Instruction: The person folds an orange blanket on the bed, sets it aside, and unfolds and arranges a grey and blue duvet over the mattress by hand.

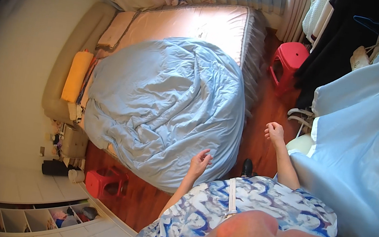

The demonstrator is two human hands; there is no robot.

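Observation:
A rumpled light blue quilt [169,91] lies bunched over the near part of a bed. My left hand [200,162] hovers by the quilt's near right edge, fingers apart and slightly bent, with nothing in it. Above the wooden floor right of the bed, my right hand [274,131] is raised with loosely curled fingers and nothing visible in them. Closest to the right hand are white hangers [300,117] and a large light blue cloth [362,128] hanging at the right.
The pink-sheeted mattress [193,22] shows beyond the quilt. A yellow pillow [77,76] leans near the headboard. Red plastic stools stand right of the bed [291,55] and at the lower left [104,181]. An open drawer [42,219] with dividers holds folded things. Dark clothes [328,46] hang at the right.

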